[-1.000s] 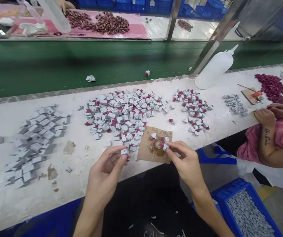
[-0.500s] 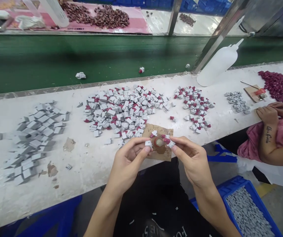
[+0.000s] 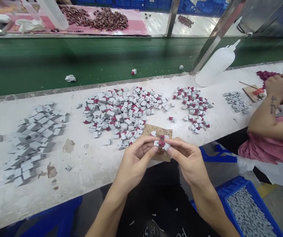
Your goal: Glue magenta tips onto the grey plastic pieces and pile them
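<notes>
Between thumb and fingers, my left hand (image 3: 138,159) pinches a small grey piece (image 3: 156,143). My right hand (image 3: 187,158) grips a grey and dark red piece (image 3: 165,144) the same way. The two pieces meet or nearly touch above a brown cardboard square (image 3: 165,158) at the table's front edge. Another small grey piece (image 3: 153,133) lies on the cardboard, whose middle is hidden by my hands. Behind them spreads a large pile of grey and red pieces (image 3: 121,112).
Plain grey blocks (image 3: 35,131) are heaped at the left, with a smaller grey and red pile (image 3: 193,105) at the right. A white bottle (image 3: 215,65) leans near a metal post. A green belt (image 3: 94,59) runs behind. Another person's arm (image 3: 267,108) is at far right.
My left hand has moved right, bringing its grey piece up to the one in my right hand. Loose pieces on the belt have shifted left. The other person's hand has risen over the red pile.
</notes>
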Tool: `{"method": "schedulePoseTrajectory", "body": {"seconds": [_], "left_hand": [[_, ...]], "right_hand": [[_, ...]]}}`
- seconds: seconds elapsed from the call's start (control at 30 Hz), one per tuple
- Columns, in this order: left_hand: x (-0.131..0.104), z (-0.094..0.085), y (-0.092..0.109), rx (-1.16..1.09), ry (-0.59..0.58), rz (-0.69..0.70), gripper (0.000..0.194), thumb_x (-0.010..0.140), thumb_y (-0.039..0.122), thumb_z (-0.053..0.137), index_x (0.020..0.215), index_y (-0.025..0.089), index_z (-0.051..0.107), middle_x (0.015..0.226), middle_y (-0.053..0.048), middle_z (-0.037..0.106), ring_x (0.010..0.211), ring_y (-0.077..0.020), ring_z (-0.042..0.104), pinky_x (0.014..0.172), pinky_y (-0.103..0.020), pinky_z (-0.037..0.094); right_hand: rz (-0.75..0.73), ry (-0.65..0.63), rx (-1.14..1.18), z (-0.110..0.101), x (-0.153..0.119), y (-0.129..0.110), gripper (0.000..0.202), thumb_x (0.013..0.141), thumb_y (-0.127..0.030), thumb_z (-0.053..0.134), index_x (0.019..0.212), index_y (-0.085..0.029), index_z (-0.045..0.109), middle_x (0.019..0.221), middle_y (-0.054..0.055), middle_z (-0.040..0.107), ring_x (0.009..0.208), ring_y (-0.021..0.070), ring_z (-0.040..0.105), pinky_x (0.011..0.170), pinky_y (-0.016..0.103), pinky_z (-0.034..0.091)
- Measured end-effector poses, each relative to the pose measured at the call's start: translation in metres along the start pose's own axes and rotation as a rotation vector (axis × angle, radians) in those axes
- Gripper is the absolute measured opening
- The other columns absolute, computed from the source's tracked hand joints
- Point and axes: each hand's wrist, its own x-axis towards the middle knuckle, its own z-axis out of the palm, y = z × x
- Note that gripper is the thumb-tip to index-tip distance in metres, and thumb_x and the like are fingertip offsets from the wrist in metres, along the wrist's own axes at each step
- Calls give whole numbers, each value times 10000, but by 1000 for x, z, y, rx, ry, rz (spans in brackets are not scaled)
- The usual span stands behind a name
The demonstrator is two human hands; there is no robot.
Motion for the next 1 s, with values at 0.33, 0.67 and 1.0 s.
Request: {"method": "schedulePoseTrajectory", "body": {"seconds": [0.33,0.67,1.0], "left_hand": [[-3,-18,10,183,-28,64,177,1091,377,754,1192,265,848,1181,-86,820,1095,-248,820,968,-342,695],[27,-95,52,440,489,67,294,973,482,799,1136,238,798,1009,-67,789,962,-254,769,785,-331,642],[153,-157,94,653,565,112,152,1019,192,708,1143,172,793,1235,-120,802,1039,-218,752,887,-326,614]], "right_hand": [[-45,-183,-174,7,16,-13,177,1002,-386,896,1154,-323,961,1073,62,868,1015,245,845,885,358,713],[-373,-210,-848,122,263,-37,431,1063,-82,608,1419,-167,835,1494,146,782,1300,325,754,1235,535,562],[-289,-273,-900,191,383,-17,291,1080,-371,831,1292,-177,788,1363,113,797,1263,300,771,1125,560,638]]}}
